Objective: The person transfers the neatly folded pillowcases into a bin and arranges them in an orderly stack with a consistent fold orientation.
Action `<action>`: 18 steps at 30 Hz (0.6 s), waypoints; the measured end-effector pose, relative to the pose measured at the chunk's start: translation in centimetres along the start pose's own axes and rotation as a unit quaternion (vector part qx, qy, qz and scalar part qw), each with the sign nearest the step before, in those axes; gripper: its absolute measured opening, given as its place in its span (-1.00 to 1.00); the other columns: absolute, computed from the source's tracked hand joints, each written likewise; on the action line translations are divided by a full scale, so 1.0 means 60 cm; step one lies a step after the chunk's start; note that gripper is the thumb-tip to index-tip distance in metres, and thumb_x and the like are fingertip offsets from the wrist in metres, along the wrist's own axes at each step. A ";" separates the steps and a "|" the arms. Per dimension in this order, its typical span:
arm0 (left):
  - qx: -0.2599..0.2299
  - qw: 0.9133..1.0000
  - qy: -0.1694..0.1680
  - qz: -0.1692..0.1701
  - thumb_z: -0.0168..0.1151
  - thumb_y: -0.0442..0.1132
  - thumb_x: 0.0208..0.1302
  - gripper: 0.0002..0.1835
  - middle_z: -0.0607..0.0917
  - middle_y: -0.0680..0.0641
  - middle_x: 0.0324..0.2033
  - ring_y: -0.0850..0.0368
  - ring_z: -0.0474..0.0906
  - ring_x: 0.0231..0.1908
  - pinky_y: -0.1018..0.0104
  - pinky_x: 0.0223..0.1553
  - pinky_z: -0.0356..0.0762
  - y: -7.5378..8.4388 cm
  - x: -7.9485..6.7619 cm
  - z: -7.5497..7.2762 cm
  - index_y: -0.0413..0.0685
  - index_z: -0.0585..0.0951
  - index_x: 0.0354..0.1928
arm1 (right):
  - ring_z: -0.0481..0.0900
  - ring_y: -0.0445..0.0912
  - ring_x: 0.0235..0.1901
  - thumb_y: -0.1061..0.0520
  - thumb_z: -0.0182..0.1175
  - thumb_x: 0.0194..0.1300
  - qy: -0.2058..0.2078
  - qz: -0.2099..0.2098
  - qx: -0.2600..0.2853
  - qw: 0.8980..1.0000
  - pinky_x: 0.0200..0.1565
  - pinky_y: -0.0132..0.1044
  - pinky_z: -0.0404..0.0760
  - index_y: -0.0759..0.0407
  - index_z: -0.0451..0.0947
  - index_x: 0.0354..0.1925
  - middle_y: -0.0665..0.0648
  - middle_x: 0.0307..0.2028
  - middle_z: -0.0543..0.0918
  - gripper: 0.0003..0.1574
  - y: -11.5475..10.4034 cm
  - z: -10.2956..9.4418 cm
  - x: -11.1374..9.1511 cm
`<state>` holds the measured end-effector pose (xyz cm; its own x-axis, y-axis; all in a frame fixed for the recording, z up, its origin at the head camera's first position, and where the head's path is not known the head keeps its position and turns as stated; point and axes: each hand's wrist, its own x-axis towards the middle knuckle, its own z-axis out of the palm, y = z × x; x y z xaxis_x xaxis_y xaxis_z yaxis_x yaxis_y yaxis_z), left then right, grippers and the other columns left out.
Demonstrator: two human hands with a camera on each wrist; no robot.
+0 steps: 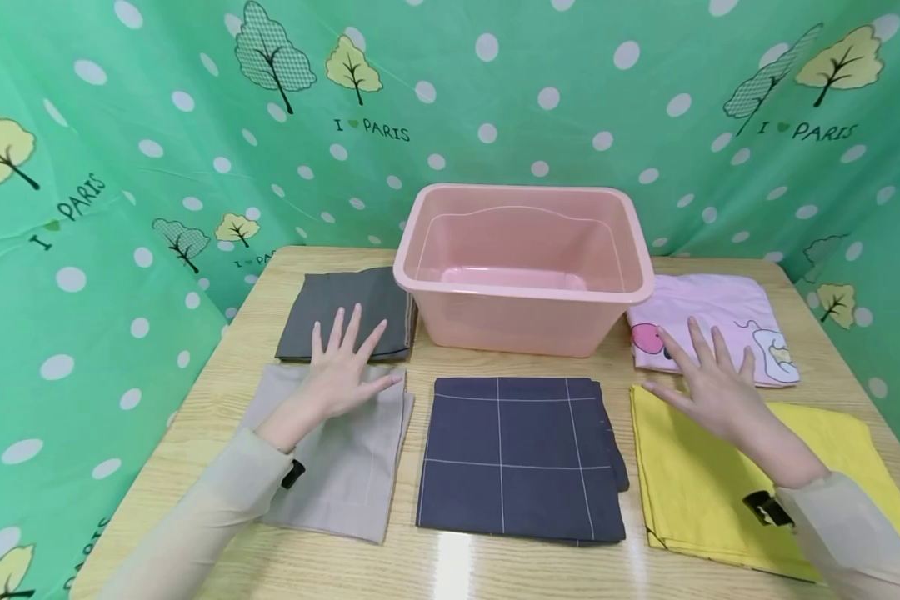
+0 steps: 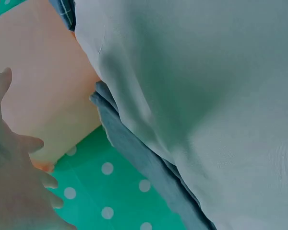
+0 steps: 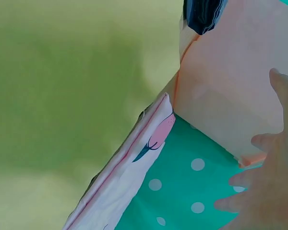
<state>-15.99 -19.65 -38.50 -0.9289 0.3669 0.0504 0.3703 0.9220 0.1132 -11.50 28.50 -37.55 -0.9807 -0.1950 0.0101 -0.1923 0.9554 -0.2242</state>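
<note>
My left hand (image 1: 339, 375), fingers spread and straight, hovers over the folded light grey cloth (image 1: 337, 483), its fingertips overlapping the folded dark grey cloth (image 1: 345, 300) behind. My right hand (image 1: 720, 392) also has its fingers spread, above the folded yellow cloth (image 1: 690, 492), with fingertips in front of the folded pink printed cloth (image 1: 727, 292). Neither hand holds anything. Between them lies a folded navy cloth with white grid lines (image 1: 521, 458). In the left wrist view the light grey cloth (image 2: 221, 120) fills the right side; the yellow cloth (image 3: 62, 115) fills the right wrist view's left.
A pink plastic tub (image 1: 525, 321) stands at the back middle of the wooden table (image 1: 195, 467), between the dark grey and pink cloths. A green dotted curtain (image 1: 487, 100) surrounds the table at the back and sides.
</note>
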 end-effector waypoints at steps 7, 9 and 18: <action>0.003 1.000 0.002 0.012 -0.02 0.33 0.07 -0.12 -0.33 -0.19 0.34 -0.18 -0.50 0.29 -0.28 0.13 -0.51 0.008 -0.006 -0.006 0.10 0.01 0.36 | -0.49 0.34 0.23 -0.35 -0.09 0.19 0.001 -0.005 -0.004 1.000 -0.01 0.35 -0.63 -0.02 -0.24 0.37 0.29 0.32 -0.46 -0.02 -0.003 -0.001 -0.003; 0.005 1.000 0.001 0.019 -0.01 0.33 0.07 -0.13 -0.32 -0.20 0.34 -0.20 -0.47 0.29 -0.29 0.13 -0.50 0.011 -0.008 -0.007 0.11 0.01 0.36 | -0.48 0.33 0.24 -0.35 -0.10 0.19 0.001 -0.007 -0.005 1.000 0.00 0.33 -0.63 -0.01 -0.24 0.37 0.29 0.32 -0.46 -0.02 -0.006 -0.002 -0.004; 0.005 0.999 0.024 0.046 0.08 0.27 0.04 -0.14 -0.20 -0.24 0.34 -0.23 -0.37 0.29 -0.30 0.14 -0.44 0.025 -0.015 -0.008 0.06 0.11 0.33 | -0.32 0.31 0.27 -0.32 -0.05 0.19 0.016 -0.032 -0.002 0.999 0.08 0.30 -0.56 0.02 -0.17 0.37 0.38 0.32 -0.27 -0.04 -0.020 -0.002 -0.007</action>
<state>-14.61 -18.68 -37.89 -0.8894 0.4443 0.1072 0.4540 0.8858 0.0956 -10.88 27.49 -37.19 -0.9670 -0.2488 0.0552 -0.2548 0.9421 -0.2181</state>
